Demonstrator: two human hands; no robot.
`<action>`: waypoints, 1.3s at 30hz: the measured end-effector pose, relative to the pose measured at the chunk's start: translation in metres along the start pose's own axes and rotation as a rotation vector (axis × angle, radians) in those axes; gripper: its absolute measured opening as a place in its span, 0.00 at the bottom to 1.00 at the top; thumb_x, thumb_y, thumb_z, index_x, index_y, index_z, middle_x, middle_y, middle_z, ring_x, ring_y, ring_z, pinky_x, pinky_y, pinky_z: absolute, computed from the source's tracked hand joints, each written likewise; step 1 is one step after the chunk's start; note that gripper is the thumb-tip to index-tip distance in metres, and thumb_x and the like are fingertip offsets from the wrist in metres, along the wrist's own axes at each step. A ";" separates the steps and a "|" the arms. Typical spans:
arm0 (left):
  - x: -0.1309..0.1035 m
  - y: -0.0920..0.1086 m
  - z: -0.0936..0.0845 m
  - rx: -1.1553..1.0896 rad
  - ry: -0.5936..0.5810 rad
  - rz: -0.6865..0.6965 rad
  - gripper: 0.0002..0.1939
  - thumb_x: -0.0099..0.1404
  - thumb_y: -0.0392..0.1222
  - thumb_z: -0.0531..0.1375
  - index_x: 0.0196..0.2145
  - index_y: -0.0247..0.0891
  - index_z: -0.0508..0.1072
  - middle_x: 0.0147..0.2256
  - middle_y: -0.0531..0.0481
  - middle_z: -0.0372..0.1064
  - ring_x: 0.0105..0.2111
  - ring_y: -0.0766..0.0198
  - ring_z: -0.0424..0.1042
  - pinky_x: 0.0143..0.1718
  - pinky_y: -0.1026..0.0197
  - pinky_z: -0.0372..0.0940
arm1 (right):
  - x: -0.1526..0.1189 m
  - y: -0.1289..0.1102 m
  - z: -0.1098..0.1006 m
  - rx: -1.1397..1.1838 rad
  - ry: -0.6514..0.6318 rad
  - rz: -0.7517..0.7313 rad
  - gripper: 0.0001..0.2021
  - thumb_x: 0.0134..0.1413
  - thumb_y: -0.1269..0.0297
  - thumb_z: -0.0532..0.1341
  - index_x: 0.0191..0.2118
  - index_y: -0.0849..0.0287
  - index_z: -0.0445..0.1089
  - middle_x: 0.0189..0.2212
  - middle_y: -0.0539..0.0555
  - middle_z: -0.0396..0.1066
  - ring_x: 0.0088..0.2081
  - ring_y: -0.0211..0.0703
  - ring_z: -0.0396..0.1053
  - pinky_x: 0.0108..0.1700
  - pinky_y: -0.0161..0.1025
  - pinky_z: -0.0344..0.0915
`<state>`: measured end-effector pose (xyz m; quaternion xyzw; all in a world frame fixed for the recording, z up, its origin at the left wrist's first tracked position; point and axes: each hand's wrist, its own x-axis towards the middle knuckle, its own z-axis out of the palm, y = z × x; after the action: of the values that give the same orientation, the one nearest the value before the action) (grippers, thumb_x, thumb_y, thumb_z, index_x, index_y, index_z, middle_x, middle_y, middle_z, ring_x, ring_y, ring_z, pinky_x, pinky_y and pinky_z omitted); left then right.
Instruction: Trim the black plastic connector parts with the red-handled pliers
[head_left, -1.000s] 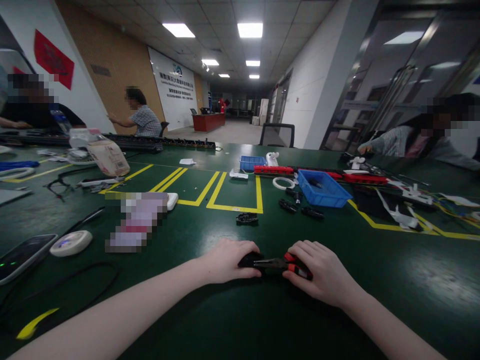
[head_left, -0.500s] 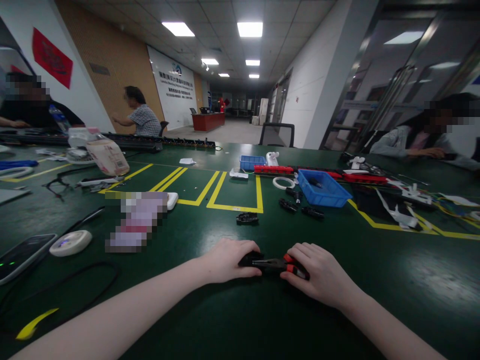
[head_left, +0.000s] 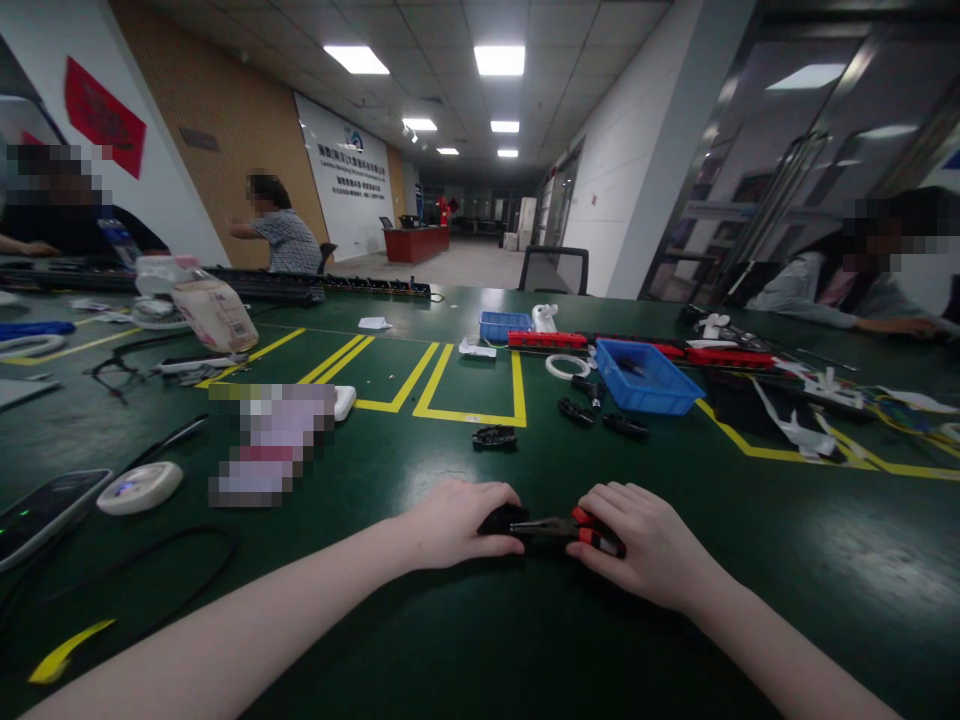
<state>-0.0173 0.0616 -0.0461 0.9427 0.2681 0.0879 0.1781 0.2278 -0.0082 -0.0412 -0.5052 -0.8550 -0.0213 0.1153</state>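
Observation:
My right hand (head_left: 637, 545) is closed around the red and black handles of a pair of long-nose pliers (head_left: 551, 527). The jaws point left and reach a small black part (head_left: 501, 517) that my left hand (head_left: 465, 522) holds between thumb and fingers. Most of that part is hidden in the hand, so its kind does not show. Whether the jaw tips grip it or only touch it, I cannot tell. Beyond my hands a black plastic piece (head_left: 494, 437) lies on the green table (head_left: 420, 640).
A blue bin (head_left: 649, 385) stands at the right, with black pieces (head_left: 576, 410) beside it. Red strips (head_left: 547, 340) lie behind. To the left are a bottle (head_left: 214, 305), a white round device (head_left: 140, 488) and cables (head_left: 202, 530). People sit at both sides.
My right hand and the pliers have shifted very slightly to the right. My left hand stays in place with the black part. The person at the right has moved an arm outward.

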 end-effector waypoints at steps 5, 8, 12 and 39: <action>0.000 0.000 -0.001 0.003 -0.006 -0.007 0.17 0.62 0.52 0.59 0.45 0.41 0.67 0.37 0.52 0.72 0.31 0.62 0.72 0.28 0.65 0.58 | 0.000 -0.005 0.003 -0.003 0.014 0.000 0.13 0.56 0.53 0.56 0.34 0.59 0.68 0.29 0.53 0.69 0.29 0.41 0.64 0.31 0.38 0.58; 0.000 0.001 -0.001 0.014 -0.002 -0.001 0.17 0.62 0.52 0.59 0.44 0.41 0.66 0.36 0.52 0.73 0.31 0.61 0.72 0.28 0.65 0.58 | 0.002 -0.007 0.004 -0.023 0.041 -0.005 0.12 0.55 0.54 0.57 0.33 0.59 0.68 0.29 0.53 0.69 0.29 0.41 0.65 0.31 0.38 0.58; 0.000 0.001 -0.001 0.019 -0.001 -0.001 0.17 0.62 0.52 0.59 0.45 0.41 0.66 0.37 0.52 0.73 0.31 0.61 0.72 0.28 0.65 0.58 | 0.002 -0.005 0.003 -0.013 0.040 -0.007 0.12 0.55 0.54 0.57 0.34 0.59 0.68 0.29 0.53 0.69 0.29 0.40 0.65 0.30 0.37 0.58; 0.001 0.000 -0.001 -0.026 -0.017 -0.016 0.17 0.61 0.52 0.60 0.44 0.41 0.67 0.37 0.52 0.72 0.32 0.62 0.72 0.28 0.65 0.58 | -0.003 0.003 0.004 0.032 0.079 0.005 0.15 0.56 0.52 0.56 0.39 0.58 0.68 0.36 0.55 0.71 0.34 0.42 0.66 0.36 0.40 0.61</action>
<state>-0.0164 0.0626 -0.0449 0.9388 0.2731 0.0820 0.1933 0.2309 -0.0083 -0.0462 -0.5043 -0.8486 -0.0273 0.1572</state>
